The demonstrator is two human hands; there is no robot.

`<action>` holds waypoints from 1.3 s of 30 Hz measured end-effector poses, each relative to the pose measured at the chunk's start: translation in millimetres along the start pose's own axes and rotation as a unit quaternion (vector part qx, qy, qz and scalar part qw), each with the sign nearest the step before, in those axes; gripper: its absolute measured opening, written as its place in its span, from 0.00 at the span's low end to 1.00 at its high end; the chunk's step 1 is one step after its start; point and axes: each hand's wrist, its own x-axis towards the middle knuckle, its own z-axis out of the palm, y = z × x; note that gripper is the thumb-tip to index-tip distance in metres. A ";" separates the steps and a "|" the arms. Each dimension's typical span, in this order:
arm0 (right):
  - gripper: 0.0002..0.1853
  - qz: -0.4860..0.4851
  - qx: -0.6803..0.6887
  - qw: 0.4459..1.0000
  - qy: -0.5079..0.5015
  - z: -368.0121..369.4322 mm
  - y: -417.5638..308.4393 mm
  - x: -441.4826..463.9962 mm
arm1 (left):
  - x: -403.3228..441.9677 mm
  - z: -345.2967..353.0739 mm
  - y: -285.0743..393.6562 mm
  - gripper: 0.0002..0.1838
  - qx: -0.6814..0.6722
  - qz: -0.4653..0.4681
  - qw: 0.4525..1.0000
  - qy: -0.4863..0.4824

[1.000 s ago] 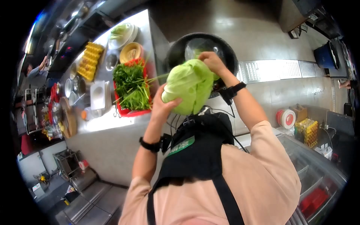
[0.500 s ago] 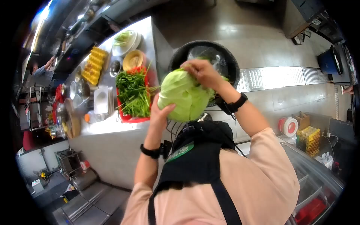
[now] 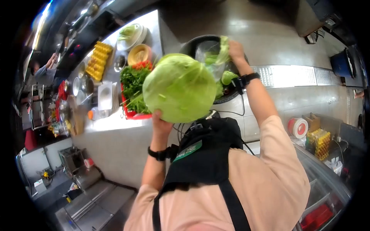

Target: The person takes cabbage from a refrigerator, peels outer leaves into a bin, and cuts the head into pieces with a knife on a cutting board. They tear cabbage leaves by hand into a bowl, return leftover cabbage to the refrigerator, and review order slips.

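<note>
A large pale green cabbage (image 3: 179, 90) is held up in front of the apron by my left hand (image 3: 162, 125), whose thumb presses on its lower edge; the other fingers are hidden beneath it. My right hand (image 3: 236, 52), apart from the cabbage, grips a torn cabbage leaf (image 3: 223, 50) over the black bin (image 3: 192, 44). Inside the bin lie a clear plastic bag and more green leaf pieces (image 3: 228, 77).
On the steel table (image 3: 152, 29) at left stand a red basket (image 3: 142, 116) of leafy greens (image 3: 135, 86), a yellow bowl (image 3: 138, 54), white plates (image 3: 135, 38) and a yellow egg tray (image 3: 99, 61). A glass-topped case (image 3: 323, 188) is at lower right.
My right hand has moved off the cabbage, up and to the right, with a leaf now in its fingers. The cabbage has tilted and shifted slightly left and nearer the camera.
</note>
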 end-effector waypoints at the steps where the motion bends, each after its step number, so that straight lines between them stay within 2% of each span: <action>1: 0.25 0.033 0.005 0.999 -0.006 -8.2 -4.8 -2.2 | -2.9 -3.3 4.3 0.37 -0.042 0.004 0.999 -0.014; 2: 0.26 0.065 0.011 0.998 -0.015 -16.2 -10.7 -4.6 | -5.9 -5.9 8.0 0.37 -0.039 0.011 0.999 -0.006; 3: 0.31 0.126 0.054 0.982 -0.130 -7.2 16.4 6.1 | -6.3 -8.2 10.8 0.38 -0.029 0.034 0.999 0.005; 4: 0.40 0.174 0.019 0.966 -0.189 -4.7 10.9 6.5 | -6.9 -11.1 13.6 0.38 -0.019 0.056 0.998 0.017; 6: 0.47 0.088 -0.176 0.962 -0.188 -10.3 -21.0 -8.6 | -9.4 -37.6 16.5 0.40 0.008 0.066 0.997 0.032; 7: 0.48 0.029 -0.134 0.968 -0.209 -19.5 -58.8 -9.6 | -9.2 -51.7 19.1 0.41 0.034 0.068 0.996 0.037; 8: 0.46 0.035 0.026 0.968 -0.246 -36.5 -118.3 -21.9 | -10.8 -60.1 22.5 0.41 0.036 0.066 0.996 0.042; 9: 0.43 0.042 0.185 0.907 -0.376 -49.8 -166.1 -25.8 | -10.8 -67.5 25.7 0.44 0.012 0.074 0.997 0.030; 10: 0.38 0.082 0.338 0.839 -0.419 -57.5 -198.1 -44.4 | -10.7 -73.4 28.9 0.46 -0.011 0.083 0.996 0.017; 11: 0.36 0.047 0.426 0.759 -0.490 -53.7 -218.6 -54.0 | -11.0 -78.3 32.9 0.46 -0.007 0.080 0.997 0.017; 12: 0.36 0.055 0.409 0.737 -0.536 -64.8 -260.4 -66.1 | -8.9 -81.7 38.9 0.44 0.049 0.085 0.995 -0.013; 13: 0.36 0.013 0.427 0.699 -0.574 -73.3 -289.8 -78.1 | -6.9 -85.0 44.9 0.43 0.105 0.094 0.989 -0.042; 14: 0.35 0.010 0.408 0.704 -0.582 -75.2 -313.2 -87.9 | -6.7 -86.5 48.9 0.43 0.125 0.099 0.986 -0.057; 16: 0.36 -0.070 0.298 0.757 -0.577 -87.7 -339.6 -95.4 | -6.1 -87.4 51.3 0.43 0.125 0.101 0.984 -0.070; 20: 0.36 -0.062 0.335 0.745 -0.573 -78.3 -340.3 -103.7 | -4.7 -93.2 45.8 0.43 0.084 0.095 0.990 -0.068; 26: 0.28 0.052 0.392 0.744 -0.539 -75.9 -326.1 -108.7 | 0.2 -95.5 36.9 0.43 0.046 0.077 0.993 -0.078; 28: 0.23 0.220 0.487 0.710 -0.458 -68.6 -311.9 -114.7 | 1.9 -94.1 33.7 0.42 0.030 0.068 0.994 -0.085; 29: 0.18 0.269 0.521 0.685 -0.432 -64.3 -302.9 -117.2 | 4.3 -92.7 31.2 0.42 0.021 0.062 0.994 -0.090; 30: 0.18 0.270 0.519 0.688 -0.430 -65.3 -300.5 -119.1 | 6.5 -90.3 29.1 0.42 0.009 0.056 0.994 -0.094; 32: 0.16 0.321 0.545 0.697 -0.337 -69.0 -296.6 -127.0 | 10.0 -85.0 22.9 0.42 -0.014 0.039 0.994 -0.102; 34: 0.16 0.321 0.550 0.697 -0.330 -66.3 -278.5 -127.1 | 15.8 -73.2 16.1 0.42 -0.041 0.023 0.993 -0.111; 36: 0.17 0.322 0.526 0.740 -0.269 -58.6 -259.9 -137.2 | 21.0 -55.6 6.9 0.42 -0.047 0.002 0.995 -0.087; 37: 0.16 0.345 0.598 0.674 -0.263 -52.2 -250.8 -139.6 | 21.9 -42.3 4.2 0.40 -0.028 -0.015 0.998 -0.046; 39: 0.16 0.347 0.633 0.653 -0.231 -44.7 -239.3 -145.1 | 23.1 -19.1 -4.4 0.39 -0.077 -0.034 0.996 -0.027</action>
